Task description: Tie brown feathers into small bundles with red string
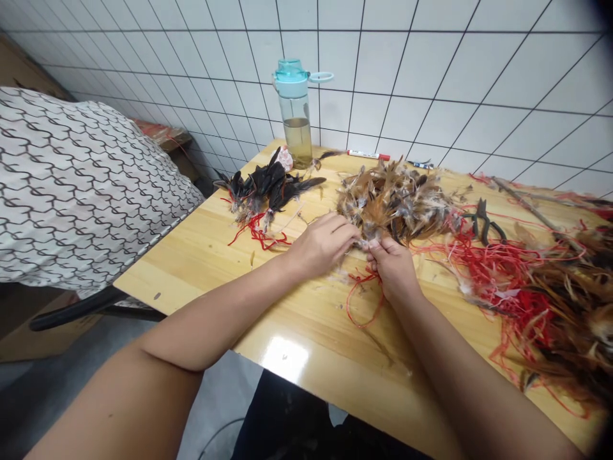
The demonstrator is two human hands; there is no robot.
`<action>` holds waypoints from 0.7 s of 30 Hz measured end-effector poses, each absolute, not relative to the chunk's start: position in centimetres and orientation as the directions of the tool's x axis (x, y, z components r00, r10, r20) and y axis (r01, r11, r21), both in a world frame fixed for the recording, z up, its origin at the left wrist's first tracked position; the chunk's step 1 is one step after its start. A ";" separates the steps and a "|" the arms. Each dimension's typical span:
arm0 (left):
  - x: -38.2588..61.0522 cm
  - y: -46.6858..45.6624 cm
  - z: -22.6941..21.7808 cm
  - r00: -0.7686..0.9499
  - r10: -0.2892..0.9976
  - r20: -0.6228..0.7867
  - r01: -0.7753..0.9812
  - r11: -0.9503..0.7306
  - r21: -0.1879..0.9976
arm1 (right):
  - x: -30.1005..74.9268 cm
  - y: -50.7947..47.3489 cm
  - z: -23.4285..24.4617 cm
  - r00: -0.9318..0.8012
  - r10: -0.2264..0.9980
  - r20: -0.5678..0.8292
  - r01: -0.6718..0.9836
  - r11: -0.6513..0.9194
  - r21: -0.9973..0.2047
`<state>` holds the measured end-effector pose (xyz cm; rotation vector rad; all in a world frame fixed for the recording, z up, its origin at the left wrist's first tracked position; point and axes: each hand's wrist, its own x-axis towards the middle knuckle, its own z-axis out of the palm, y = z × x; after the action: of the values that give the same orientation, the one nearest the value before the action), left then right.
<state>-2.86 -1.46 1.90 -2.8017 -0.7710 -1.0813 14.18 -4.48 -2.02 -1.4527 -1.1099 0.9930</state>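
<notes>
Left hand [322, 246] and right hand [396, 268] meet beside a feather pile [416, 198] on the worktop [230, 281].
The right fingers pinch the base of a brown feather tuft [377, 220] at the pile's near edge, red string [364, 277] looping below; the left fingers curl alongside, their grip unclear.

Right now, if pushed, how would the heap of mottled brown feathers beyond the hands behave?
The heap of mottled brown feathers would probably be light for its size, being fluffy plumes. It would likely flex and spread rather than slide as a block, since tips jut out loosely. The thin red strings by its right edge might snag.
</notes>
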 end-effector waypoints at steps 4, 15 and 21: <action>-2.6 -1.6 1.6 0.687 0.391 0.612 0.470 -0.882 0.036 | 13.9 -4.5 -1.4 0.214 0.965 -0.151 0.042 -0.163 -0.986; -2.9 -1.4 1.7 0.708 0.358 0.609 0.491 -0.869 -0.061 | 13.9 -4.8 0.0 0.064 0.967 -0.245 -0.014 -0.245 -0.969; -2.8 -1.6 1.7 0.571 0.481 0.666 0.570 -0.816 0.100 | 14.2 -4.7 0.0 0.044 0.968 -0.247 -0.027 -0.246 -0.969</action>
<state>-2.76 -1.59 1.67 -2.6716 -0.8976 -1.0742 14.17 -4.70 0.02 -1.3953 -1.0302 1.3631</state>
